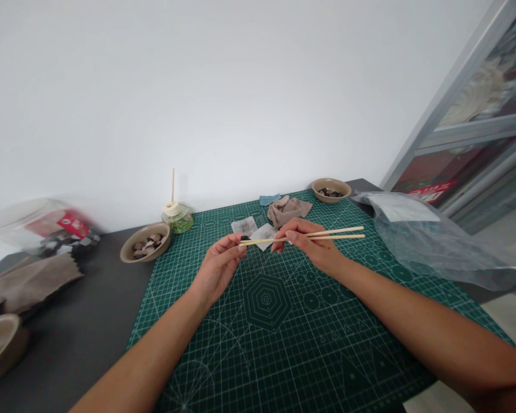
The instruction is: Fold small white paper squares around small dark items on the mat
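My right hand (312,244) holds a pair of pale wooden chopsticks (327,234) level above the green cutting mat (284,321), tips pointing left. My left hand (219,267) pinches the chopstick tips, where a small dark piece (244,238) sits between fingers and tips. Both hands hover over the middle of the mat, just in front of some white paper scraps (258,232).
A tan bowl of dark and pale pieces (145,243) sits at the mat's left edge, another bowl (331,190) at the far right corner. A green glass jar with a stick (177,218), crumpled cloths (288,209), a clear plastic bag (430,241) and a plastic container (43,226) surround them.
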A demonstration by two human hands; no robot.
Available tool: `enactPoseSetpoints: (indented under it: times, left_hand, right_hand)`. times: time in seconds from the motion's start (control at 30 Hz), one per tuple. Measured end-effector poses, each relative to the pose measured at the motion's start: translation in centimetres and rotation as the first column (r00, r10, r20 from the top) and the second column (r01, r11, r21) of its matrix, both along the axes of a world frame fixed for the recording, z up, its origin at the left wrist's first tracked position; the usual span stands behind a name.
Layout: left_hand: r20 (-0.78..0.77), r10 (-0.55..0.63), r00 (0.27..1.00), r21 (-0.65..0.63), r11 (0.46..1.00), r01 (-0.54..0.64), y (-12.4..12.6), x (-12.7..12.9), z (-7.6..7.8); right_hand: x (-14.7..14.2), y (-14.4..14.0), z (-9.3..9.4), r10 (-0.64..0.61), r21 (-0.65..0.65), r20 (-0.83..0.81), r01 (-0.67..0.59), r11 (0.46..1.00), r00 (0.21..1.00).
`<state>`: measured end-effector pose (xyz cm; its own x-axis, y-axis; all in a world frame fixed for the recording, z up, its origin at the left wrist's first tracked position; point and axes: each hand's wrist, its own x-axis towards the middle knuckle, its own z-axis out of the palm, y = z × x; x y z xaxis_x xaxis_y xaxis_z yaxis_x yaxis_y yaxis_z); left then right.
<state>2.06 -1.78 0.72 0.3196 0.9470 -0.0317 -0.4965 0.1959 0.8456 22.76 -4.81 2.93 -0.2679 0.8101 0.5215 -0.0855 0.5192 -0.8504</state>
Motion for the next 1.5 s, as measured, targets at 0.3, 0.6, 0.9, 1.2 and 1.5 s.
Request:
enactPoseSetpoints:
  times: [0.3,0.6,0.9,1.2,1.5]
  left_hand:
    - [0.002,-0.006,1.000,0.015,1.000,0.006,0.01,0.00,-0.03]
    - [-0.008,-0.008,1.000,0.033,0.999,0.008,-0.07,0.03,0.12]
    - [-0.021,-0.002,1.000,0.027,1.000,0.003,-0.12,0.04,0.06]
    - [-0.007,-0.007,1.000,0.027,1.000,0.007,-0.16,0.07,0.16]
    - [-0.007,-0.006,1.000,0.042,0.999,0.006,-0.13,0.09,0.14]
  right_hand:
    - [0.02,-0.04,-0.03,-0.003,0.001,-0.003,0.003,1.000,1.000]
    - [0.03,-0.03,-0.05,0.003,-0.005,0.008,-0.003,1.000,1.000]
    - [-0.04,0.18,-0.40,-0.013,-0.015,-0.040,0.013,1.000,0.999]
    - [-0.17,-0.02,-0.09,-0.002,-0.015,-0.025,0.002,1.000,1.000]
    - [0.01,0.10,-0.42,0.008,-0.012,-0.070,-0.009,1.000,0.998]
